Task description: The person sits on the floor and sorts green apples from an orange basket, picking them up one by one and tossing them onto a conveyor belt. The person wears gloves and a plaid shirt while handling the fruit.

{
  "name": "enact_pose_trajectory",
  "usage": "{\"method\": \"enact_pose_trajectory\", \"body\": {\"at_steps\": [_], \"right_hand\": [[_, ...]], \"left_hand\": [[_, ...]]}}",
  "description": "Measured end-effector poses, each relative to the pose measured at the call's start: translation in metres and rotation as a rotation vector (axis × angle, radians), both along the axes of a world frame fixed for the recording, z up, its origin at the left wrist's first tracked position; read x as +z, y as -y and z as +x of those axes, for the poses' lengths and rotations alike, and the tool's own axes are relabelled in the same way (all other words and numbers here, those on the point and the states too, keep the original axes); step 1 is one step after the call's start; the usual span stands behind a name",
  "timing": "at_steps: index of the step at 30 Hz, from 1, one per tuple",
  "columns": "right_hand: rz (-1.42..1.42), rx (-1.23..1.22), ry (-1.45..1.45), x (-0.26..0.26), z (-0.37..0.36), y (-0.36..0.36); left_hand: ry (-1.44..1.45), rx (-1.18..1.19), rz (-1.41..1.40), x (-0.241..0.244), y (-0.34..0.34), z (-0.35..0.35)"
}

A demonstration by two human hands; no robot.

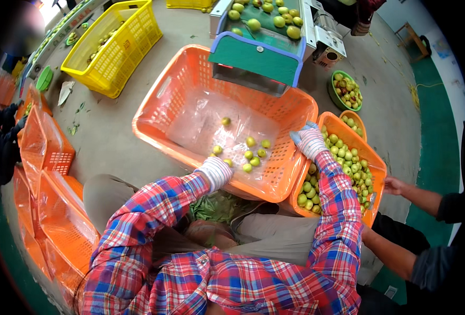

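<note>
In front of me stands an orange plastic crate (146, 114) lined with clear film, several green fruits (250, 141) scattered on its bottom. My left hand (215, 173), in a striped knit glove, is on the near rim; its fingers reach over the edge and are partly hidden. At the right rim is my right hand (309, 139), gloved, its fingers curled at the film-covered edge. Under my right forearm a second orange crate (379, 169) is filled with green fruits. The green end flap of a conveyor (256, 59) carrying fruits overhangs the far side of the lined crate.
A co-worker's hands (394, 186) are at the filled crate's right side. Beyond it stand a green basin (333, 92) and an orange basin (362, 122) of fruit. A yellow crate (114, 71) is at upper left; empty lined orange crates (65, 212) lean together at left, near another person (2, 138).
</note>
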State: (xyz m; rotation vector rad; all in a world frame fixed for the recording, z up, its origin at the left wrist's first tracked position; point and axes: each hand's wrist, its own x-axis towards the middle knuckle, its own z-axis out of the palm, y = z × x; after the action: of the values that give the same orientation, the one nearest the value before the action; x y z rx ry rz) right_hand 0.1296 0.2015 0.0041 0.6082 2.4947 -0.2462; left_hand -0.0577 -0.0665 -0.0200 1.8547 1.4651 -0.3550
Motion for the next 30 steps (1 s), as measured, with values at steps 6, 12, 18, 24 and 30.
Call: {"method": "enact_pose_trajectory", "body": {"at_steps": [6, 12, 18, 24, 30], "right_hand": [[0.071, 0.1, 0.293, -0.012, 0.004, 0.017], [0.082, 0.096, 0.324, 0.0, -0.003, 0.017], [0.03, -0.003, 0.363, -0.006, 0.012, 0.008], [-0.09, -0.045, 0.433, 0.024, -0.016, 0.029], [-0.196, -0.055, 0.368, 0.041, -0.04, 0.033]], "left_hand": [[0.087, -0.012, 0.093, 0.008, -0.005, 0.024], [0.212, -0.028, 0.089, 0.011, -0.016, 0.039], [0.245, 0.029, 0.094, 0.028, -0.038, 0.069], [0.249, 0.158, 0.153, 0.041, -0.042, 0.075], [0.189, 0.195, 0.075, 0.13, -0.046, 0.008]]}}
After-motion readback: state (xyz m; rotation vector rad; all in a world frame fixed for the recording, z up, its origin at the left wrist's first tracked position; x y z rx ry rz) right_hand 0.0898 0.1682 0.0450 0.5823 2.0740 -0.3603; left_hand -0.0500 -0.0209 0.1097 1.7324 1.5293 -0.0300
